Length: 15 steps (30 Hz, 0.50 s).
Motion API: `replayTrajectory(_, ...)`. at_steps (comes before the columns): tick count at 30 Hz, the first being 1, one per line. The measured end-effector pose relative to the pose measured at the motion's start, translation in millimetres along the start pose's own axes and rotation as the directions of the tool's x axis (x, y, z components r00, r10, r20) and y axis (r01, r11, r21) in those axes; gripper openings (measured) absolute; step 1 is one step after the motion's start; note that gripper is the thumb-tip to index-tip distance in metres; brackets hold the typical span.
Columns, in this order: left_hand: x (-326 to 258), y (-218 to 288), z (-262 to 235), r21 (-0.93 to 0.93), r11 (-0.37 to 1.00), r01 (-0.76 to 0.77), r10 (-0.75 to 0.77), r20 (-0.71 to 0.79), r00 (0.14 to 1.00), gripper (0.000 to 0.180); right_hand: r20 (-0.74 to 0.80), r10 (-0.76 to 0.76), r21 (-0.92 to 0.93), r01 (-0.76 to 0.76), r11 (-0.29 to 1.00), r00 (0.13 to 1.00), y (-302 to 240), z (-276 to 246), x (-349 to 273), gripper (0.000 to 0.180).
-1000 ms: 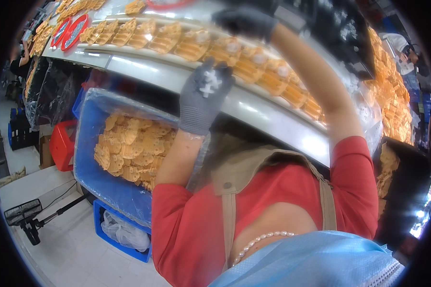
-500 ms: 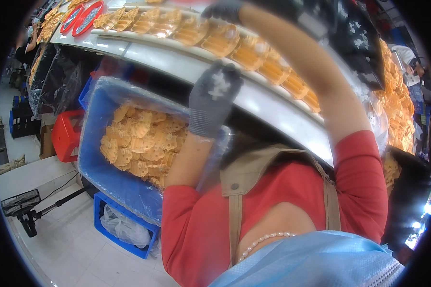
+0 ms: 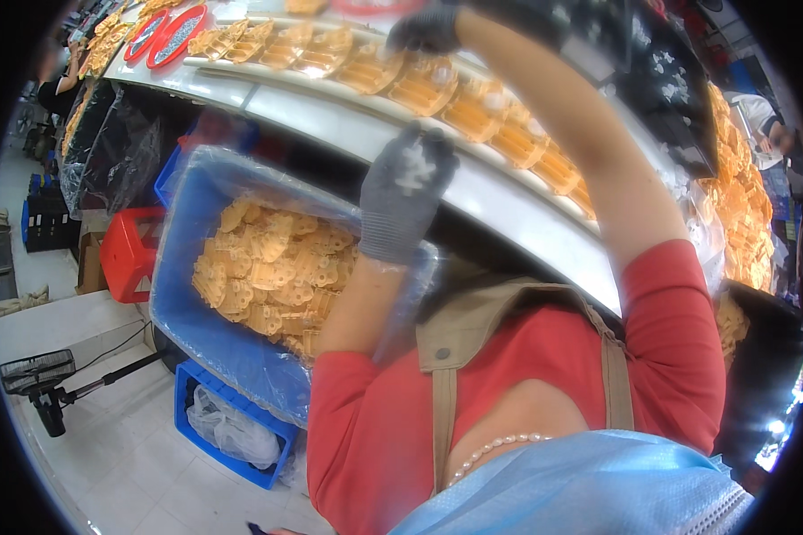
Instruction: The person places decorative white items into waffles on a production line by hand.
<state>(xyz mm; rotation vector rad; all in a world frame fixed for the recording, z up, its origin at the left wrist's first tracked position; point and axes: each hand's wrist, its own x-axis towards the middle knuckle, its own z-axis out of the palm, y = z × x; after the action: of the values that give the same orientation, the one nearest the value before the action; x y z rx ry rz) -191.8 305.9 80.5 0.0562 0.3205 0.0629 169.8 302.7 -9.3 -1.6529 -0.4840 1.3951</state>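
Above the blue bin (image 3: pixel 187 303) at our left side, we are holding our left hand (image 3: pixel 408 192) up in its grey glove, fingers curled loosely; we are seeing its back only, so we cannot tell whether anything is sitting in the palm. It is hovering just short of the white conveyor edge (image 3: pixel 330 116), above the far corner of the bin. Inside that bin, lined with clear plastic, a heap of flat yellow plastic parts (image 3: pixel 272 272) is lying loose.

Farther up, we are reaching our right hand (image 3: pixel 426 28), in a dark glove, over the belt to the row of orange-yellow parts (image 3: pixel 419 85) running along it. The fingers are bending down toward the row, but blur is hiding whether they are gripping a piece or only touching.

Beside the bin a red stool (image 3: pixel 127 254) is standing on the floor, a smaller blue crate (image 3: pixel 232 428) with a plastic bag is sitting below, and a floor fan (image 3: pixel 37 379) is lying near the left edge.
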Motion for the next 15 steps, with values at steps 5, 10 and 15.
replayTrajectory(5, -3.7, 7.7, -8.5, -0.022, 0.997, -0.077, 0.076, -0.029, 0.997, 0.025, -0.103, 0.462, 0.633, -0.3, 0.714, 0.881, -45.7, 65.6, -34.0, 0.024)
replayTrajectory(10, 3.9, 0.4, -2.9, 0.116, 0.988, -0.1, 0.103, -0.02, 0.995, 0.019, -0.159, 0.006, -0.017, -0.009, 1.0, 0.987, -21.9, 30.4, -21.7, 0.018)
replayTrajectory(15, 6.7, 1.2, -5.5, -0.086, 0.996, -0.006, 0.004, -0.033, 0.999, 0.024, -0.229, 0.06, 0.046, -0.051, 0.998, 0.972, -28.3, 48.6, -30.0, 0.012)
